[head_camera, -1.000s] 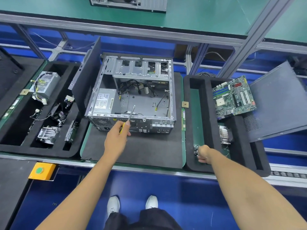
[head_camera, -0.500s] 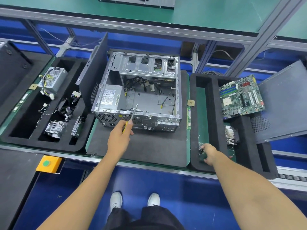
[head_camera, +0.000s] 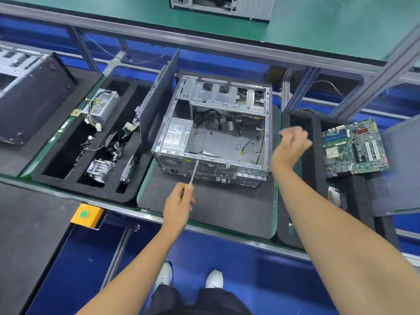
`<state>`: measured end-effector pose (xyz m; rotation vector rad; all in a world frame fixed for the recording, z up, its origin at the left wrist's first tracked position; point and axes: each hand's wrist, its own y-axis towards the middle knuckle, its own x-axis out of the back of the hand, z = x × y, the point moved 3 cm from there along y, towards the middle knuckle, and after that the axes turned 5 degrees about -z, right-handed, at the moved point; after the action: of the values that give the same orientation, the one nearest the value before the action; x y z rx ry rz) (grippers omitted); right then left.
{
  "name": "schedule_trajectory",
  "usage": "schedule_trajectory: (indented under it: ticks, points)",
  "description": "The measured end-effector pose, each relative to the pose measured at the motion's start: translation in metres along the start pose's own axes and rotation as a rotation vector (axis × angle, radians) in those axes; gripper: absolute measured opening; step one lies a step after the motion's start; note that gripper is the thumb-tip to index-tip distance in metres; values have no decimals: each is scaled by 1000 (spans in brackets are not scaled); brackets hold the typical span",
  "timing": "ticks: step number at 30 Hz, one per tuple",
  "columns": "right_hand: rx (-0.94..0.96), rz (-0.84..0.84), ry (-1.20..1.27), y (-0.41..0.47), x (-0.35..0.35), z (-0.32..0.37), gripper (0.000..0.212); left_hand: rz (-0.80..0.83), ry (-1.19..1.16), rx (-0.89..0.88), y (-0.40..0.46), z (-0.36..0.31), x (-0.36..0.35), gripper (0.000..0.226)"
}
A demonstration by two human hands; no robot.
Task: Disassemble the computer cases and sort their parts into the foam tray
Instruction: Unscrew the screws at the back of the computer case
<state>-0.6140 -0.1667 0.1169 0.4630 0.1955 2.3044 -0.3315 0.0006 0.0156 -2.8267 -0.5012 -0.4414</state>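
Observation:
An open silver computer case (head_camera: pixel 227 142) lies on a dark foam mat, with a power supply (head_camera: pixel 177 135) and loose cables still inside. My left hand (head_camera: pixel 178 203) grips a yellow-handled screwdriver (head_camera: pixel 193 172) whose shaft points at the case's rear panel. Blurred by motion, my right hand (head_camera: pixel 291 146) hangs in the air beside the case's right wall, fingers loosely curled and holding nothing. To the right, a black foam tray (head_camera: pixel 316 142) carries a green motherboard (head_camera: pixel 354 146) and a heat sink (head_camera: pixel 334 196).
A black side panel (head_camera: pixel 159 103) stands against the case's left. Left of it, a second foam tray (head_camera: pixel 68 183) holds a power supply (head_camera: pixel 102 105), a heat sink (head_camera: pixel 97 169) and small boards. Another panel (head_camera: pixel 402 169) leans at far right. A yellow button box (head_camera: pixel 85 214) sits on the front rail.
My right hand has lifted out of the near end of the right foam tray and swung up and left to the case's right side. The left hand still holds the screwdriver.

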Motion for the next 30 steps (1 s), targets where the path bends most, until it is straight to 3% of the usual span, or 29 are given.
schedule_trajectory:
  ticks: [3, 5, 8, 10, 16, 30]
  points:
    - [358, 266, -99, -17, -41, 41, 11, -15, -30, 18, -2, 2, 2, 49]
    - [512, 629, -247, -43, -70, 50, 5, -25, -47, 31, -1, 3, 4, 50]
    - [553, 1157, -384, -90, -97, 42, 40, -40, -78, 55, 1, 5, 7, 45]
    - [565, 1308, -427, -113, -107, 36, 50, -49, -89, 64, 3, 5, 8, 43]
    - [797, 1294, -583, -124, -118, 24, 45, -39, -81, 75, 7, 3, 11, 41]
    - [763, 1269, -584, -123, -117, 28, 43, -24, 29, 80, 6, 4, 15, 50]
